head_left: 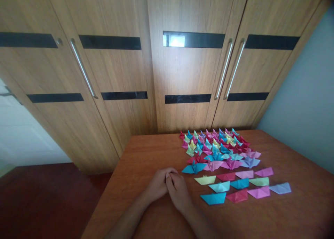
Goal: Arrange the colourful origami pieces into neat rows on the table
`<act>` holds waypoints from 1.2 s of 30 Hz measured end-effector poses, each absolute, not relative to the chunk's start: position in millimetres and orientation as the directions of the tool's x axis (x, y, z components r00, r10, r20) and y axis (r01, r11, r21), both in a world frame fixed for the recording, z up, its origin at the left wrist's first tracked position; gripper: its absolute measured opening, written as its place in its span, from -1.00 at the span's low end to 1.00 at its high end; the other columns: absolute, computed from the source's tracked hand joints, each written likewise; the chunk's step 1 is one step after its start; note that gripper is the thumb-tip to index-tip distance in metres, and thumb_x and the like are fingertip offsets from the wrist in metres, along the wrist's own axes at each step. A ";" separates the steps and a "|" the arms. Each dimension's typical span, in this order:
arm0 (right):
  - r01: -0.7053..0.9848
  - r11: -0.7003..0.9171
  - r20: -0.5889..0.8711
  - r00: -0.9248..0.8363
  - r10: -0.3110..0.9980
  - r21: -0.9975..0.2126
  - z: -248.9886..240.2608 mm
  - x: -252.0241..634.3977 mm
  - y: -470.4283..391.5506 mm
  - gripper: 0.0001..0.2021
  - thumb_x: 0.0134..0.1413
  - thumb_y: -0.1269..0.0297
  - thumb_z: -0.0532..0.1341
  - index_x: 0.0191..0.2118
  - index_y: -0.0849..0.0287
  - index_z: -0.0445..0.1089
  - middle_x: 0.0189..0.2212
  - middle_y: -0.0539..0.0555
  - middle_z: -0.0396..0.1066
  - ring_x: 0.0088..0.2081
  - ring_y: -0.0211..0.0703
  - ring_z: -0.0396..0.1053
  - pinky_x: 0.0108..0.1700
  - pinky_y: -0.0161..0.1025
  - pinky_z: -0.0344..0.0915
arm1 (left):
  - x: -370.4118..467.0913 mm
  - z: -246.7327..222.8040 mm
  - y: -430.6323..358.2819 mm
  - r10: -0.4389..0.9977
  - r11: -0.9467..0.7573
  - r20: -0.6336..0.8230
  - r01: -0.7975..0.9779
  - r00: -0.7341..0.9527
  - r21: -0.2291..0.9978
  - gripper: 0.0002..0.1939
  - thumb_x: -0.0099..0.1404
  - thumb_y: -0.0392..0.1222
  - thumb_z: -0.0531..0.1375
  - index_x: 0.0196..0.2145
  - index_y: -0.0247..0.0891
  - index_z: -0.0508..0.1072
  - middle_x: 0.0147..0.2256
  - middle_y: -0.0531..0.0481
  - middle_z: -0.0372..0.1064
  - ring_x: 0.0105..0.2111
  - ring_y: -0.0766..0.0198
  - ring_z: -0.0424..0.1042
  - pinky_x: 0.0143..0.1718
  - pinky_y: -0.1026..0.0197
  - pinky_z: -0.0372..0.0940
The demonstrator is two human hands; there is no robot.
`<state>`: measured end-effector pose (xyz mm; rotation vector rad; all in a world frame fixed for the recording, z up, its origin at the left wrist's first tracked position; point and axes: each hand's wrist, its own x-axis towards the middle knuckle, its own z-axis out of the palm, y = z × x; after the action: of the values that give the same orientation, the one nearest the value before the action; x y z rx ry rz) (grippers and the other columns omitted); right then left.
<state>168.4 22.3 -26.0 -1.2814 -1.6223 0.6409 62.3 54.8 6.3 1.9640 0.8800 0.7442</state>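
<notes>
My left hand (159, 186) and my right hand (178, 189) rest together on the wooden table, clasped with fingers folded over each other. No object shows between them, though their palms are hidden. Nearest on the right are folded paper pieces shaped like boats, among them a blue one (213, 198), a pale yellow one (205, 180) and a mint one (219, 186). Behind these stand paper cranes with raised points, such as a blue crane (193, 167) and a pink crane (213, 165). Several rows of smaller, tightly set paper cranes (207, 148) reach toward the table's far edge.
The brown table (146, 152) stands against a wooden wardrobe (125, 72) with black strips and metal handles (83, 68). A pale wall (302, 93) rises on the right. At the left are a white door (28, 134) and a dark red floor (47, 200).
</notes>
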 end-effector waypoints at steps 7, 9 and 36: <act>0.447 0.309 0.337 -0.018 0.941 -0.840 -26.0 169.1 21.5 -0.65 0.24 0.30 -0.07 -0.45 0.21 0.38 -0.46 0.07 0.43 -0.39 -0.21 0.35 -0.36 -0.33 0.16 | 63.7 8.6 52.9 0.803 -0.395 0.169 0.299 0.571 0.869 -0.72 0.04 -0.43 0.03 -0.33 -0.29 0.46 -0.36 0.01 0.46 -0.34 0.27 0.40 -0.27 0.31 0.25; 0.448 0.305 0.331 -0.021 0.943 -0.840 -25.9 169.3 21.3 -0.65 0.24 0.30 -0.07 -0.45 0.21 0.38 -0.46 0.07 0.43 -0.39 -0.21 0.35 -0.35 -0.33 0.16 | 63.5 7.4 53.3 0.803 -0.396 0.167 0.301 0.573 0.868 -0.73 0.05 -0.42 0.03 -0.33 -0.29 0.46 -0.36 0.01 0.46 -0.34 0.27 0.40 -0.27 0.30 0.25; 0.456 0.328 0.359 -0.019 0.933 -0.827 -23.3 169.4 20.8 -0.61 0.26 0.25 -0.09 -0.47 0.21 0.38 -0.48 0.06 0.42 -0.41 -0.22 0.34 -0.37 -0.33 0.16 | 61.7 8.3 53.2 0.795 -0.400 0.159 0.308 0.586 0.863 -0.70 0.03 -0.42 0.03 -0.30 -0.29 0.45 -0.34 0.00 0.46 -0.32 0.26 0.40 -0.25 0.29 0.25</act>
<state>169.4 20.8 -23.3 -1.2771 -1.6353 0.6249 61.7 53.2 8.3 1.9671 0.8801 0.7256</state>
